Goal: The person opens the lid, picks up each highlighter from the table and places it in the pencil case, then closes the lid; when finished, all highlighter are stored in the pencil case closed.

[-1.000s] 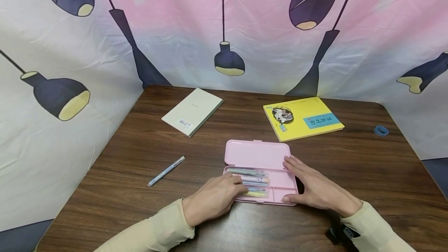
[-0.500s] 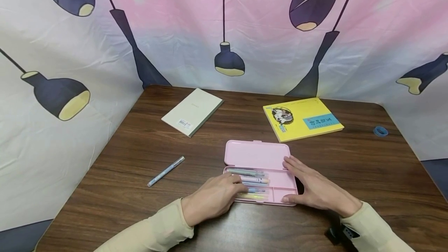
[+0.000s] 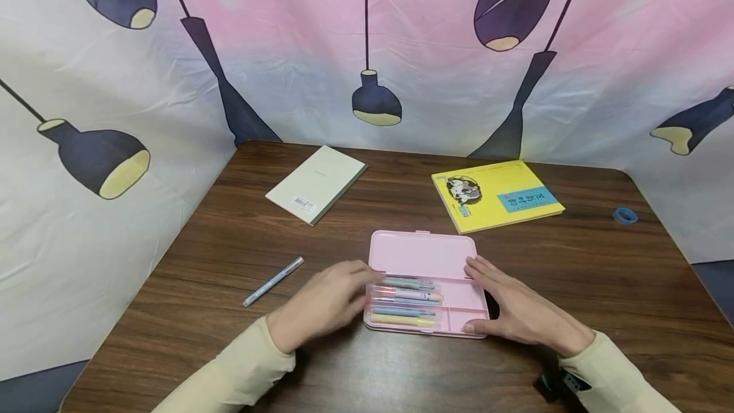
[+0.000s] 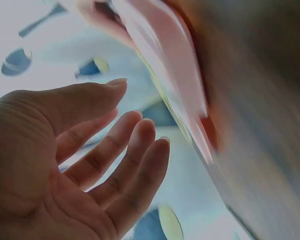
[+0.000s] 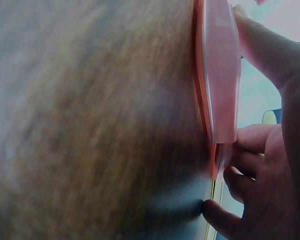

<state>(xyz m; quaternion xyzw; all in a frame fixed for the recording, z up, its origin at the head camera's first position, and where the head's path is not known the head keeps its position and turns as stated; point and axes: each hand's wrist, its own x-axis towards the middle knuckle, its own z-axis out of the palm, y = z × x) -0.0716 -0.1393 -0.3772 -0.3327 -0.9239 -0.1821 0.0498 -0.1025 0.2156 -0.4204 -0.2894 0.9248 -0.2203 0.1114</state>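
Note:
A pink pencil case (image 3: 422, 253) lies with its lid folded back, away from the person. Several pens, among them a yellow pen (image 3: 403, 320) and a light blue one (image 3: 401, 311), fill its left part. My left hand (image 3: 327, 298) is over the case's left edge, fingertips overlapping that edge in the head view. The left wrist view shows its loosely bent fingers with nothing between them. At the right end, my right hand (image 3: 510, 301) rests with the thumb on the front corner and the spread fingers at the lid's corner. Its thumb (image 5: 260, 42) touches the case in the right wrist view.
A light blue pen (image 3: 273, 282) lies left of the case on the wooden table (image 3: 189, 311). Behind are a pale notebook (image 3: 316, 183) and a yellow book (image 3: 497, 195). A blue tape ring (image 3: 625, 215) sits at the far right. A printed cloth (image 3: 309, 50) hangs behind.
My left hand has moved left from over the pens to the case's left edge, uncovering the pens. The right hand has stayed at the right end.

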